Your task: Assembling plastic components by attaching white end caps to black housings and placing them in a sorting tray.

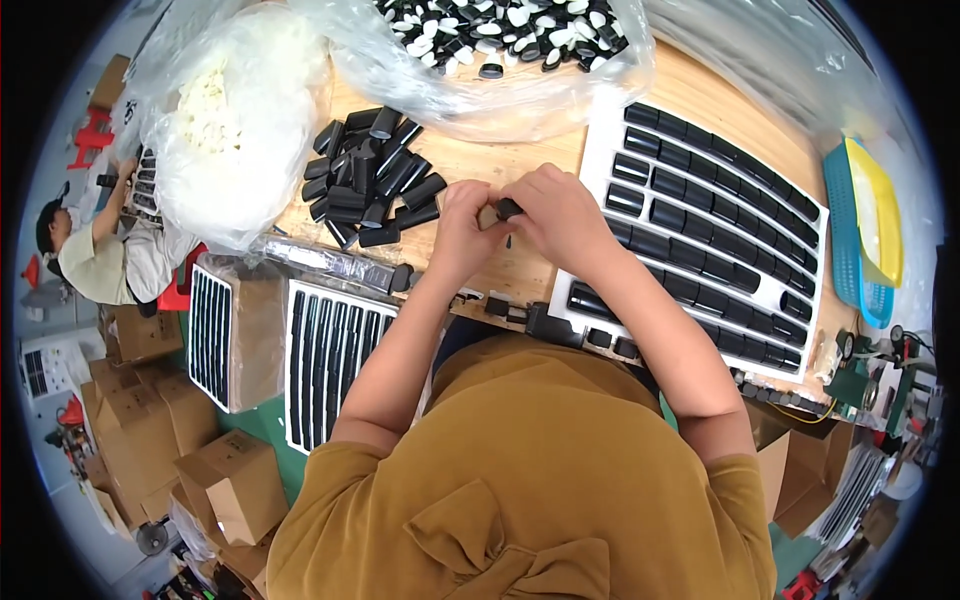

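Both hands meet over the wooden table, just right of a heap of glossy black plastic pieces. My right hand [552, 215] has its fingers closed round a small black plastic piece [508, 209], most of which the fingers cover. Close against it, my left hand [465, 228] is curled with thumb and fingers bent inward; what its fingertips hold is hidden. The loose heap of black cylindrical pieces [350, 187] lies to the left of the hands. By my right forearm stretches a white tray [597, 165] carrying curved rows of similar black pieces.
A clear plastic bag [480, 110] of black and white small parts lies at the back. Another bag [200, 190] holds cream-coloured bits at left. A blue basket [848, 262] with a yellow one [882, 240] stands far right. A co-worker [100, 245] sits at far left, near cardboard boxes [150, 405].
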`<state>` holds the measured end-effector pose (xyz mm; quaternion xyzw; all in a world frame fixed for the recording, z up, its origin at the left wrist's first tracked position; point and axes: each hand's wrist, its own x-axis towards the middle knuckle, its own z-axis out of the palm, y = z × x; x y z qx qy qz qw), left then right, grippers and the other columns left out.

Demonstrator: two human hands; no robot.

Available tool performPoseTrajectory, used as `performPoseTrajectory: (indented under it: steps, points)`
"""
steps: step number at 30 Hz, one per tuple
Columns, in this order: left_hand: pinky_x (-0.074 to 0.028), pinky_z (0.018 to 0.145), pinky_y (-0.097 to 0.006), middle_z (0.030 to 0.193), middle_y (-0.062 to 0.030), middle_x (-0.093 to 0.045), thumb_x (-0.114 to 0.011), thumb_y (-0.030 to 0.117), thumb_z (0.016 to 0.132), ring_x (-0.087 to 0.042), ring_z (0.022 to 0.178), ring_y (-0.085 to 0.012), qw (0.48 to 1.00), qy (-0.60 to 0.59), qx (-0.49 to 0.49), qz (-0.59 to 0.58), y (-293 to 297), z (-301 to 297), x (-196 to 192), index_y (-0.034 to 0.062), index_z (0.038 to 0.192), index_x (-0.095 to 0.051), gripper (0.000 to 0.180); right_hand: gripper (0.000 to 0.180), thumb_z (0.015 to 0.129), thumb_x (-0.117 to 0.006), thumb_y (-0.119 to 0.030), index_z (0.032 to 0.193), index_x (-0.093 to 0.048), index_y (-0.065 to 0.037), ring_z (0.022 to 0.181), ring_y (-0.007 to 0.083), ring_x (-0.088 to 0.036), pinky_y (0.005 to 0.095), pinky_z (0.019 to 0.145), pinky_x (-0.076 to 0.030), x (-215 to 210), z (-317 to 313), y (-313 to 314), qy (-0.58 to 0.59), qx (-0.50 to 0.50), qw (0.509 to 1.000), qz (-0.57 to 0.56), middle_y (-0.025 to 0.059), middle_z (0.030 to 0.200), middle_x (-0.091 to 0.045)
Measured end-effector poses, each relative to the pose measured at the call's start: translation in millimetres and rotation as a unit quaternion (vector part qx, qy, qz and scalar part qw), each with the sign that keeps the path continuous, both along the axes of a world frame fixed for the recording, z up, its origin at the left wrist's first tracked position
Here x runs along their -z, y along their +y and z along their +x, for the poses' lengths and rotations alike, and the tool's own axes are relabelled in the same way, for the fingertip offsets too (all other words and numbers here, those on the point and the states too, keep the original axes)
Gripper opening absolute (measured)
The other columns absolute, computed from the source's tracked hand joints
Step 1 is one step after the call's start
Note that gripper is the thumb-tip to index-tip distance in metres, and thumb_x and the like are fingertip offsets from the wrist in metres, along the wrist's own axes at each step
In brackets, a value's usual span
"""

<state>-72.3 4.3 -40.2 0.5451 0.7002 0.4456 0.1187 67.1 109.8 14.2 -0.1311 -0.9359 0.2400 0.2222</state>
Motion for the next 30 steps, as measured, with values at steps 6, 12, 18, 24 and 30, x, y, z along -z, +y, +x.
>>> performPoseTrajectory:
  steps: [6, 12, 18, 24, 30]
  points:
    - [-0.044, 0.088, -0.035, 0.099, -0.0079, -0.063, -0.072, -0.003, 0.071, -0.055, 0.101, -0.0242, 0.998, -0.049, -0.007, -0.044, -2.8, 2.5, -14.9, 0.0040, 0.112, -0.057, 0.045, 0.032, 0.071, -0.072, -0.007, 0.101, -0.061, -0.008, 0.090, 0.0296, -0.056, 0.0399, 0.077, -0.047, 13.6, -2.0, 1.3, 0.010, -0.003, 1.000, -0.004, 0.0079, 0.091, -0.060]
    - [-0.044, 0.083, -0.033, 0.109, -0.0075, -0.063, -0.049, 0.010, 0.095, -0.057, 0.093, -0.0172, 0.964, -0.253, -0.017, 0.078, 45.5, -13.7, -53.4, -0.0001, 0.110, -0.056, 0.019, 0.024, 0.070, -0.071, -0.005, 0.092, -0.064, -0.009, 0.085, 0.0295, -0.057, 0.0395, 0.075, -0.047, 19.9, -4.8, 1.1, 0.027, 0.011, 0.999, -0.025, 0.0084, 0.091, -0.060]
    - [-0.026, 0.104, -0.039, 0.109, -0.0145, -0.058, -0.032, 0.027, 0.102, -0.044, 0.111, -0.0314, 0.998, 0.000, 0.029, 0.057, 75.8, 5.0, -36.1, 0.0016, 0.112, -0.059, 0.039, 0.011, 0.069, -0.067, -0.005, 0.078, -0.069, -0.011, 0.088, 0.0240, -0.055, 0.0364, 0.075, -0.042, 27.6, -9.4, -7.7, 0.024, 0.014, 1.000, 0.001, 0.0039, 0.086, -0.060]
    - [-0.033, 0.099, -0.038, 0.108, -0.0124, -0.060, -0.042, 0.028, 0.099, -0.048, 0.109, -0.0282, 0.995, -0.002, 0.015, 0.101, 76.4, 5.9, -38.3, 0.0019, 0.104, -0.062, 0.033, 0.013, 0.071, -0.067, -0.005, 0.083, -0.068, -0.011, 0.087, 0.0252, -0.056, 0.0374, 0.076, -0.042, 26.8, -3.1, -5.5, -0.029, 0.028, 0.999, 0.030, 0.0050, 0.086, -0.060]
    - [-0.051, 0.073, -0.034, 0.089, -0.0134, -0.068, -0.060, 0.008, 0.087, -0.065, 0.079, -0.0249, 0.972, 0.107, -0.144, 0.151, 137.7, -79.7, -28.5, 0.0015, 0.097, -0.067, 0.014, 0.026, 0.078, -0.070, -0.005, 0.103, -0.066, -0.007, 0.086, 0.0227, -0.061, 0.0304, 0.071, -0.050, -7.1, 34.6, 0.4, 0.132, 0.181, 0.969, -0.103, 0.0105, 0.093, -0.064]
